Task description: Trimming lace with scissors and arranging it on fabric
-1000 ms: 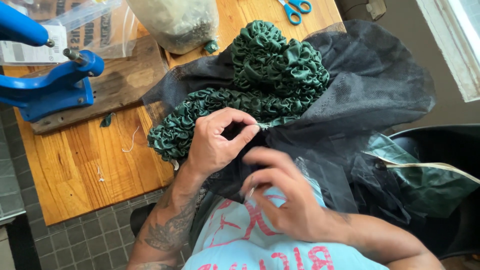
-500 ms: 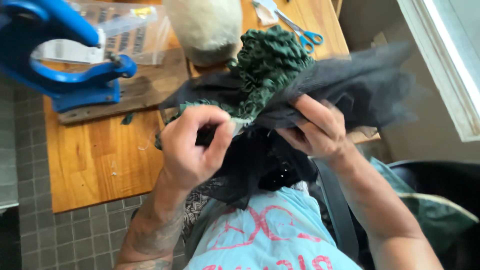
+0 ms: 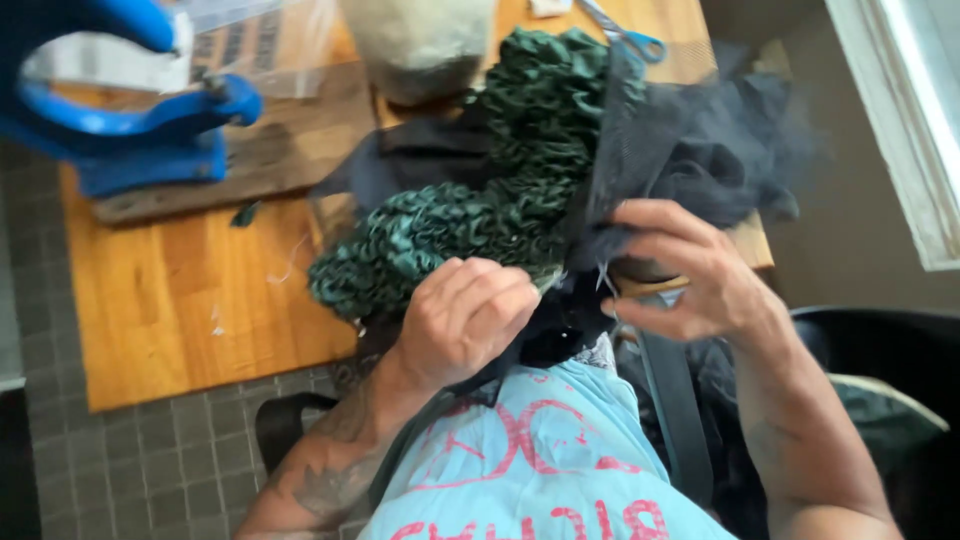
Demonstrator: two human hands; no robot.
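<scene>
Pinching the edge of the ruffled green fabric [image 3: 470,215] with the left hand [image 3: 465,320], fingers curled tight; the right hand [image 3: 690,275] has swung up from the lap and is now gripping the black tulle [image 3: 700,150], lifting it over the wooden table [image 3: 170,320]; looks like the layers are getting lined up.

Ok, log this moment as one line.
left hand: grips green ruffled fabric | right hand: holds black tulle | wooden table

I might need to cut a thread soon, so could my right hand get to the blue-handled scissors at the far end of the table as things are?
Probably not straight away: the right hand is gripping the black mesh fabric, which is bunched up between it and the scissors.
</scene>
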